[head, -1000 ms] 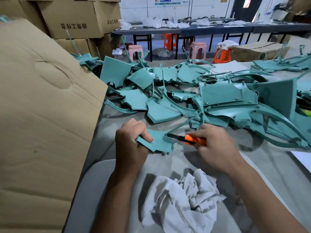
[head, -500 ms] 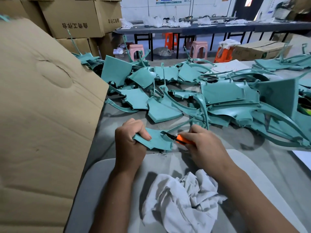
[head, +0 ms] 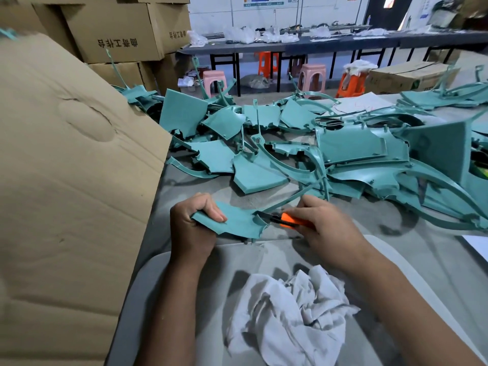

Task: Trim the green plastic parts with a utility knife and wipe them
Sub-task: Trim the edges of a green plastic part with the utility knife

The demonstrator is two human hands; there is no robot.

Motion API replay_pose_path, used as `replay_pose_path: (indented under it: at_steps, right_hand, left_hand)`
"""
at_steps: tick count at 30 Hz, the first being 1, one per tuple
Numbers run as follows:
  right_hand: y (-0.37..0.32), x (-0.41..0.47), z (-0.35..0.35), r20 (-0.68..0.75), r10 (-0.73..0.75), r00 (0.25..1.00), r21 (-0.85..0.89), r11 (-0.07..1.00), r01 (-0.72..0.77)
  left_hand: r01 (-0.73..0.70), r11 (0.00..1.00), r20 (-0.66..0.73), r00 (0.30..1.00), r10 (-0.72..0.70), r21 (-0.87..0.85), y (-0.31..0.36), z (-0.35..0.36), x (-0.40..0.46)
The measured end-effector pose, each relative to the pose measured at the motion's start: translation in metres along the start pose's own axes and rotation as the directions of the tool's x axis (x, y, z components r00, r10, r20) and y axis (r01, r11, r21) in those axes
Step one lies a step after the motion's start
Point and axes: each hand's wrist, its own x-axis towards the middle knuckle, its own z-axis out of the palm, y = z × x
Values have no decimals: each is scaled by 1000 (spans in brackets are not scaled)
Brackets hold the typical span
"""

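Head view: in the middle of the frame, the left hand grips a green plastic part. The right hand holds an orange utility knife touching the part's right edge. A white rag lies lower down.

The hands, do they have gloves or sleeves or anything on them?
No. The left hand and the right hand are both bare, with no gloves on the fingers. No rings, watch or bands show. Both forearms are bare too, with no sleeve in view as far as the picture's bottom edge.
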Motion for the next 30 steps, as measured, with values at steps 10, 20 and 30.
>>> replay_pose_path:
  at_steps: [10, 20, 30]
  right_hand:
    - [5, -3, -2, 19, -44, 999, 99, 994, 42]
    - [5, -3, 0, -66, -127, 990, 122, 983, 134]
    - [7, 1, 2, -92, -125, 988, 111, 985, 135]
  left_hand:
    - [124, 979, 22, 992, -122, -161, 2, 1, 1]
    - [193, 953, -11, 980, -201, -235, 6, 1, 2]
    - [225, 939, 22, 974, -227, -260, 9, 1, 2]
